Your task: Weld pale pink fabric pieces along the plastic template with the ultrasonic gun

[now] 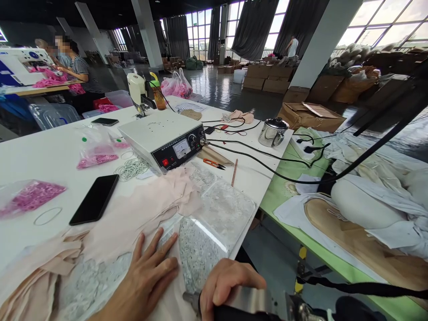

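My left hand [147,272] lies flat with fingers spread on thin pale-pink fabric [133,214], over a clear patterned sheet [200,249] on the white table. My right hand [230,285] is wrapped around a handheld ultrasonic welder [245,303] with a dark grip and metal body. Its metal tip points left, close to the fabric beside my left hand; I cannot tell whether it touches. A white control box [174,142] with a meter and red switch stands ahead, black cables at its front. More stacked beige fabric pieces [43,272] lie at the lower left.
On the table are a black phone [94,199], bags of pink pieces [31,196], elastic loops [131,168], orange thread snips [214,164], a pencil [234,172] and a metal mug [273,132]. A thick black cable [321,180] arches right, above a green table [321,240] holding garments.
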A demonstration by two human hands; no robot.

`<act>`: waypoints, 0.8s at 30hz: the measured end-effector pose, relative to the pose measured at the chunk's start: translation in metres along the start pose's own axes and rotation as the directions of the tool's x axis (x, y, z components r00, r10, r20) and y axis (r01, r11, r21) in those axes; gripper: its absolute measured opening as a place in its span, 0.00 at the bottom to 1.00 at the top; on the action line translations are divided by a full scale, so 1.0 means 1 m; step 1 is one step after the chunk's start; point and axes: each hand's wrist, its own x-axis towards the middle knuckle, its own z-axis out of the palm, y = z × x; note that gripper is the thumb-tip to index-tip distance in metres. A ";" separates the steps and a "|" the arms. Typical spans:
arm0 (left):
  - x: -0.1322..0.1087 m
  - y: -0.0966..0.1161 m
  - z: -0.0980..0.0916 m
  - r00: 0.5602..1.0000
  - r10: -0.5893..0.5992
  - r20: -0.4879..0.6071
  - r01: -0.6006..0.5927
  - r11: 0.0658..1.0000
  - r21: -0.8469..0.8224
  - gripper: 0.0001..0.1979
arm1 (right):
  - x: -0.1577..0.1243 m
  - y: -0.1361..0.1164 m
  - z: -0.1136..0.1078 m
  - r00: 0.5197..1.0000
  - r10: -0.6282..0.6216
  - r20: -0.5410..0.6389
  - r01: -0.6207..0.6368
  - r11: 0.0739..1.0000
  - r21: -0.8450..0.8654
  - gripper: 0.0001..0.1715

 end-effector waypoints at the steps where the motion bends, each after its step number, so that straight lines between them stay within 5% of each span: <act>1: -0.001 0.000 0.001 1.000 -0.003 0.004 0.003 1.000 -0.005 0.11 | 0.001 -0.001 0.000 1.000 0.018 -0.002 -0.018 1.000 0.007 0.11; 12: -0.002 0.001 0.000 0.999 -0.013 0.036 0.014 0.999 -0.036 0.12 | 0.002 -0.001 0.005 0.995 0.105 -0.001 -0.104 0.990 0.098 0.16; 17: -0.002 0.003 -0.007 0.995 -0.002 0.099 0.010 0.997 -0.076 0.14 | 0.003 -0.001 0.006 0.999 0.042 0.015 -0.043 0.995 0.095 0.12; 24: -0.002 0.003 -0.017 0.986 0.012 0.164 0.008 0.993 -0.118 0.11 | -0.003 0.000 0.008 0.990 0.079 -0.118 -0.076 0.997 0.026 0.12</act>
